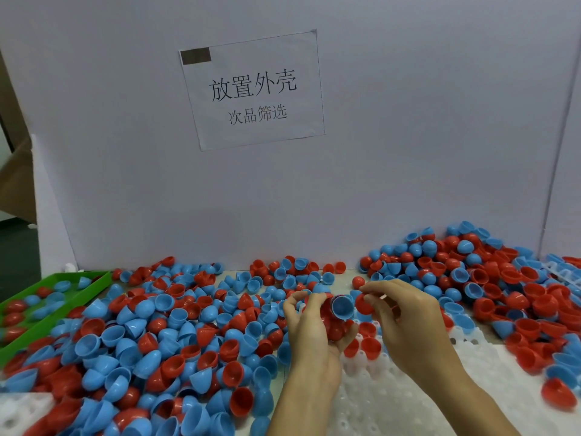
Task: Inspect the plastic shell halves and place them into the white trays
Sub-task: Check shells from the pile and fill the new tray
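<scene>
Head view. My left hand (311, 325) cups a small stack of shells, fingers curled round a blue shell half (343, 306) with its hollow facing me and red ones beneath. My right hand (405, 313) pinches a red shell half (364, 305) just beside it. Loose halves litter the table; the white tray (393, 394) lies under my wrists, with a green tray (63, 300) far left. Judging by look: light, thin, stiff plastic, smooth and likely slippery. Best held at the rim, thumb inside.
</scene>
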